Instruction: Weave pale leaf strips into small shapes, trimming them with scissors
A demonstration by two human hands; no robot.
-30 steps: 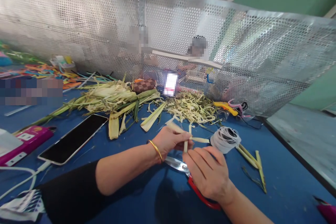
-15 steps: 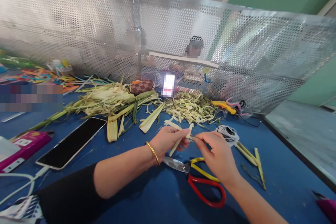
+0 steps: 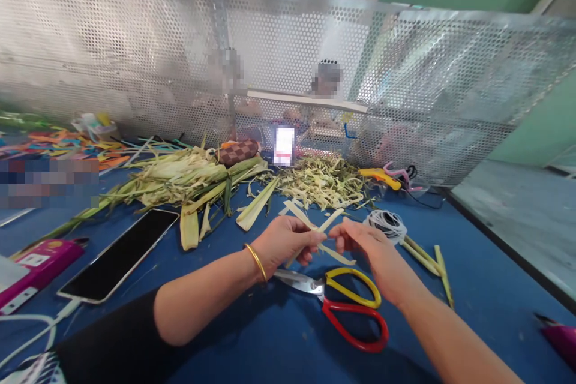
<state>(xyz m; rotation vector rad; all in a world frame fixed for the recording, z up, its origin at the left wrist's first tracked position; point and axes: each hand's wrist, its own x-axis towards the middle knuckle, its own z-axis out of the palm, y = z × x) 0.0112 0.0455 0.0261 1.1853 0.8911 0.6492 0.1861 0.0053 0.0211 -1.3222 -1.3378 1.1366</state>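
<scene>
Pale husk strips [image 3: 332, 219] cross one another, pinched between the thumb and fingers of my left hand [image 3: 290, 241]. Their loose ends stick out up and to the sides, and one points down right below my right hand [image 3: 366, 246]. The right hand is just beside the crossing, its fingers loosely bent and slightly apart, with no strip visible in them. Below both hands lie scissors [image 3: 321, 291] with one yellow and one red handle, blades pointing left.
Behind the hands are a heap of long husks [image 3: 180, 177] and a pile of shredded strips [image 3: 321, 183]. A phone [image 3: 119, 255] on a cable and a purple power strip [image 3: 49, 264] lie left. A white cord coil [image 3: 386, 226] and yellow tool [image 3: 380, 177] are right. A perforated metal screen [image 3: 288, 42] stands behind.
My right hand has let go of the strip end and drawn slightly right. The strips in my left hand have spread, with one end now lower right. The view has shifted a little.
</scene>
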